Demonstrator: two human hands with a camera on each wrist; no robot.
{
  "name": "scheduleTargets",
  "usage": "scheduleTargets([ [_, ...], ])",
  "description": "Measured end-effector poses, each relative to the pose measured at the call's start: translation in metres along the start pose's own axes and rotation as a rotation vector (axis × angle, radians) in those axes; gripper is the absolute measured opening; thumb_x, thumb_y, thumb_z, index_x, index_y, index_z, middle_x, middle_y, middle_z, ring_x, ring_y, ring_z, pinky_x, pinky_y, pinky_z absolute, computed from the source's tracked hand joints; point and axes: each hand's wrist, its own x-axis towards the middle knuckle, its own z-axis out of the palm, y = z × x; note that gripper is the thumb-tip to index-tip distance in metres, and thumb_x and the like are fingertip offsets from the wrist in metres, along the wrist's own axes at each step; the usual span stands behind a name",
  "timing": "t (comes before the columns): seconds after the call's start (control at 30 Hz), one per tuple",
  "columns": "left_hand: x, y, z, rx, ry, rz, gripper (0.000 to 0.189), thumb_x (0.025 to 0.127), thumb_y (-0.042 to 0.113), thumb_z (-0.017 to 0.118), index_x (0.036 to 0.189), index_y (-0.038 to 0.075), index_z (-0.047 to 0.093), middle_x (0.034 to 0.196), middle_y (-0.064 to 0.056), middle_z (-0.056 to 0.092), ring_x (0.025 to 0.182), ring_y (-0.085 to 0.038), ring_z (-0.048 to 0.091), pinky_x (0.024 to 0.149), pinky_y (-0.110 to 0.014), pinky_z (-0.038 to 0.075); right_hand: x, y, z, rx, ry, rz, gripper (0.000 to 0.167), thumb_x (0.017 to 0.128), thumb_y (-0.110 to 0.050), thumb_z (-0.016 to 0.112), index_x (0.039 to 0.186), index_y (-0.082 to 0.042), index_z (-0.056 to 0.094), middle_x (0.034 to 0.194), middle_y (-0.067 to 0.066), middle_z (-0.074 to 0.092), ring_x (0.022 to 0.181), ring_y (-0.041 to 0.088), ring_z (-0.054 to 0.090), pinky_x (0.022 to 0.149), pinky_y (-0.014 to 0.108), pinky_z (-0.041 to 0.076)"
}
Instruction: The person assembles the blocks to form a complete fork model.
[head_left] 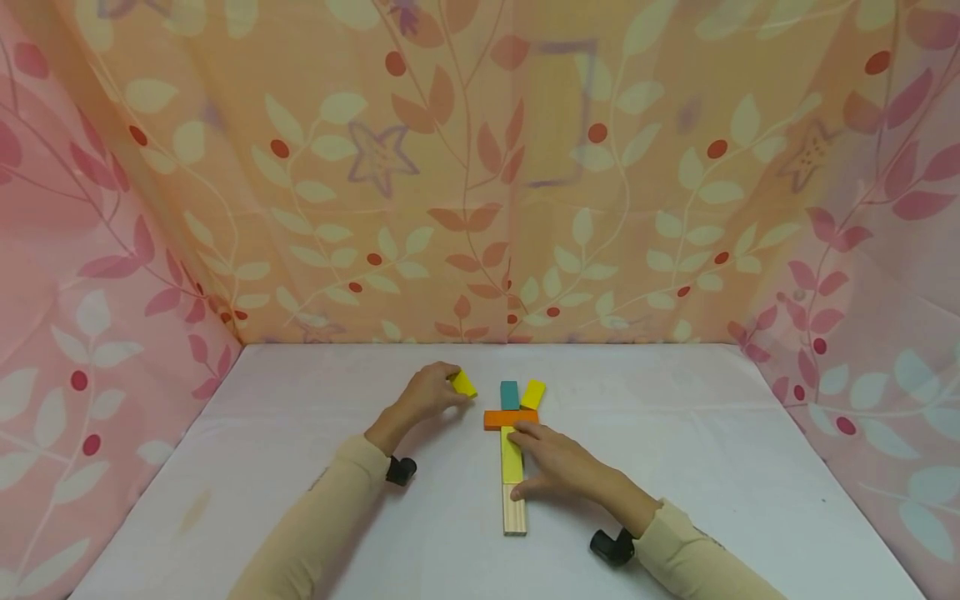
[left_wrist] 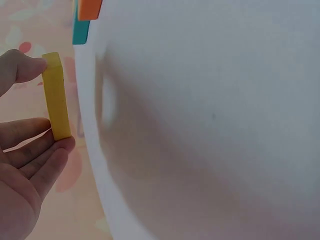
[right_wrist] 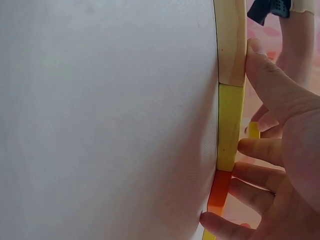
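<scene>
My left hand pinches a small yellow block between thumb and fingertips, raised over the table left of a row of blocks. Lying flat, the row starts nearest me with a plain wooden block, followed by a long yellow block. Across its far end lies an orange block. Beyond that are a teal block and a second small yellow block, tilted outward to the right. Fingers spread, my right hand touches the row, its thumb on the wooden block and its fingertips along the yellow and orange ones.
A white cloth covers the table. Patterned fabric stands as a wall behind it, with pink leafy fabric at both sides. Black wrist cameras hang below each sleeve.
</scene>
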Motion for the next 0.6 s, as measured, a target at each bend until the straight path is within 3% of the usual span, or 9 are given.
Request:
scheduleTargets([
  [0.6, 0.011, 0.011, 0.017, 0.056, -0.067, 0.077, 0.065, 0.079, 0.032, 0.079, 0.133, 0.003, 0.058, 0.127, -0.012, 0.062, 0.101, -0.022, 0.056, 0.099, -0.038, 0.05, 0.0, -0.002, -0.002, -0.015, -0.011, 0.007, 0.09, 0.073, -0.064, 0.072, 0.143, -0.012, 0.049, 0.152, 0.012, 0.041, 0.135, 0.032, 0.045, 0.107, 0.052, 0.044],
])
